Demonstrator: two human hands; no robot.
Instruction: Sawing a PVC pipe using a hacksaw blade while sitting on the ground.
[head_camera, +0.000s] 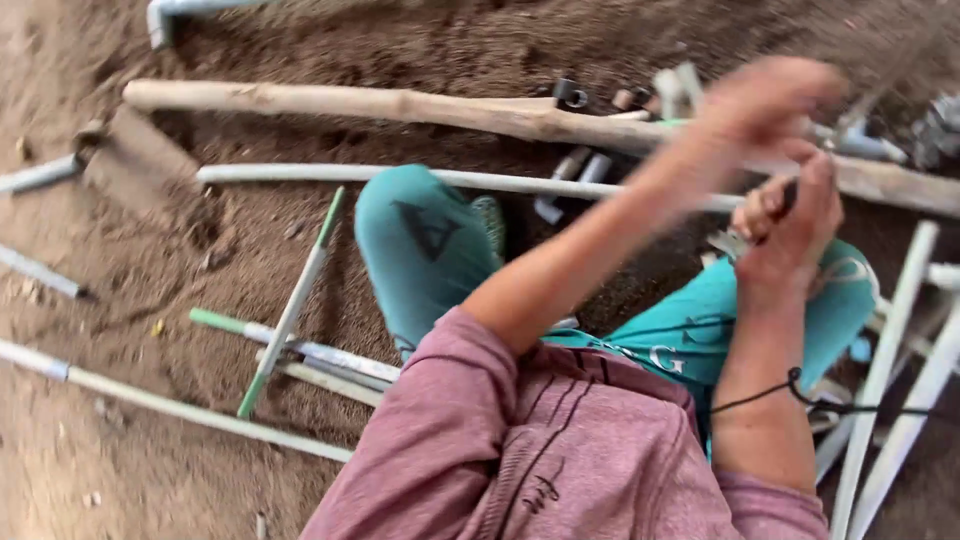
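- Head view: left hand (765, 100), motion-blurred, raised above the wooden pole (400, 105); whether its fingers are spread or closed cannot be told.
- Right hand (790, 235) closed around a small dark object (788, 197), kind unclear, held just over the teal-trousered knee (760, 310).
- Grey pipes (300, 172) and a green-tipped pipe (290, 310) lie scattered on the soil (130, 250).

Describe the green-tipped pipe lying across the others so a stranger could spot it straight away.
Start at the long wooden pole lying across the top of the dirt ground, then drop to the bundle of pale pipes left of the person's teal-clad knee. The green-tipped pipe crosses over that bundle, running steeply while its neighbours lie nearly flat, with green at both ends.
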